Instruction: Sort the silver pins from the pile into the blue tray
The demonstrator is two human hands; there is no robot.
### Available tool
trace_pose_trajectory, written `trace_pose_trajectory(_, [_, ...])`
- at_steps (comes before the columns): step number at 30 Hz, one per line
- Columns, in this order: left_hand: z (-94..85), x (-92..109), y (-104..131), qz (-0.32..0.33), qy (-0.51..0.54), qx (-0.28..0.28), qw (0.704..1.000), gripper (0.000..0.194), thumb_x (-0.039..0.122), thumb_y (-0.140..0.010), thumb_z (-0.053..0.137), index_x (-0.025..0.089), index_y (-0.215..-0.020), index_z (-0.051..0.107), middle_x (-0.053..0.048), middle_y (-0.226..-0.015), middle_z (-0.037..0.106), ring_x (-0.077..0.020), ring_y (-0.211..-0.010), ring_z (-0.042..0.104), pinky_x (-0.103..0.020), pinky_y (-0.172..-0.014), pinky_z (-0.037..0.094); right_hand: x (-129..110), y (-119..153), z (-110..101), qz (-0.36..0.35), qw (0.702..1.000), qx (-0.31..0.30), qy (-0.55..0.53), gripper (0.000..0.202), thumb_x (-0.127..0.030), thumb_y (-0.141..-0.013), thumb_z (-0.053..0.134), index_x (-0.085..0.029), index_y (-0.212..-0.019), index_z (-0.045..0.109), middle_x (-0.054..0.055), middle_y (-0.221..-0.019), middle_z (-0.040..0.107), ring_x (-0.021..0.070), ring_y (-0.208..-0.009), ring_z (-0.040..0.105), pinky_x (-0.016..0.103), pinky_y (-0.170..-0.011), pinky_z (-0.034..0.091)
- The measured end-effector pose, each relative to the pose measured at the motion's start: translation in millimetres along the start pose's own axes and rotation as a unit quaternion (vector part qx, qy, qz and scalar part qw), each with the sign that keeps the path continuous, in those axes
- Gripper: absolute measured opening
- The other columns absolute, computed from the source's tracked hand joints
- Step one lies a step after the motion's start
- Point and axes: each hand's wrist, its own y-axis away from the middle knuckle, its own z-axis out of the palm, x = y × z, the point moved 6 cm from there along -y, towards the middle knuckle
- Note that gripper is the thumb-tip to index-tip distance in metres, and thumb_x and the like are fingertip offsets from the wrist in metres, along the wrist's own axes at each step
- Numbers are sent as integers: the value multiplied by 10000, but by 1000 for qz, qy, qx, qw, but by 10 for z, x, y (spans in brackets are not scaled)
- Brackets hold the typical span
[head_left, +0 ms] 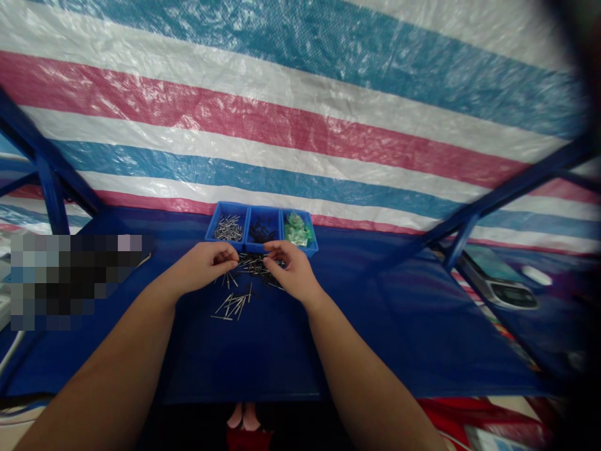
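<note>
My left hand (206, 266) is over the left end of a loose pile of thin black and silver metal pins (253, 264). Its thumb and fingers are curled together at the tips; anything between them is too small to make out. At the pile's right side is my right hand (293, 272), with thumb and fingers bent inward in a pinch, and what they hold cannot be made out. Nearer to me, several longer silver pins (232, 305) lie scattered. Just behind both hands stands a blue three-part bin (247, 227), with silver pins (228, 228) in its left compartment.
The bin's middle compartment holds small black pieces (261, 233), its right one green plastic packets (297, 230). Blue table (375, 313) lies beneath. A digital scale (509, 293) is at the right, beyond a blue frame bar (462, 241). Striped sheeting (300, 131) hangs behind.
</note>
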Motion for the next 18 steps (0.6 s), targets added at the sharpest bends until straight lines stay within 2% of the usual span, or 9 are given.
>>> trace_pose_trajectory(3, [41,57,-15,6,24,11,1000,162,333,-882,649,189,-928,709,-4,-746,674,-142,-665,610,-258,-624,455,-76,55,101,-9,998,-63,27,283,-247,-890,664,-192,-1167,642,44,-924,682,141,-755,626,304,-719,543])
trace_pose_trajectory(6, [115,114,-26,20,74,11,997,186,355,-885,665,182,-933,713,-6,-754,667,-137,-678,605,-256,-632,459,-110,96,220,5,992,-129,4,285,-252,-904,651,-205,-1184,623,18,-877,678,129,-720,616,273,-665,513])
trace_pose_trajectory(9, [181,127,-34,25,114,14,993,211,378,-877,684,173,-923,701,4,-708,638,-124,-631,576,-243,-594,438,-109,97,265,18,990,-130,-44,160,-279,-901,652,-200,-1039,634,8,-841,665,123,-709,607,265,-662,503])
trace_pose_trajectory(13, [215,122,-34,28,132,-3,991,196,348,-859,702,168,-935,682,-7,-746,666,-125,-647,598,-247,-611,460,-82,92,262,53,986,-124,-97,141,-309,-866,678,-187,-904,618,-16,-727,617,108,-616,564,241,-581,463])
trace_pose_trajectory(16, [168,107,-26,21,89,-4,996,212,344,-838,720,174,-960,685,-22,-817,697,-139,-690,625,-257,-633,478,-50,98,235,76,985,-140,-60,139,-301,-865,679,-176,-837,624,-39,-627,556,90,-531,497,214,-498,389])
trace_pose_trajectory(18, [118,87,-23,10,51,8,999,198,343,-841,710,179,-949,689,-20,-817,697,-142,-691,625,-258,-627,473,-27,80,202,74,987,-134,-44,139,-297,-875,670,-175,-824,629,-35,-623,554,91,-530,500,217,-497,400])
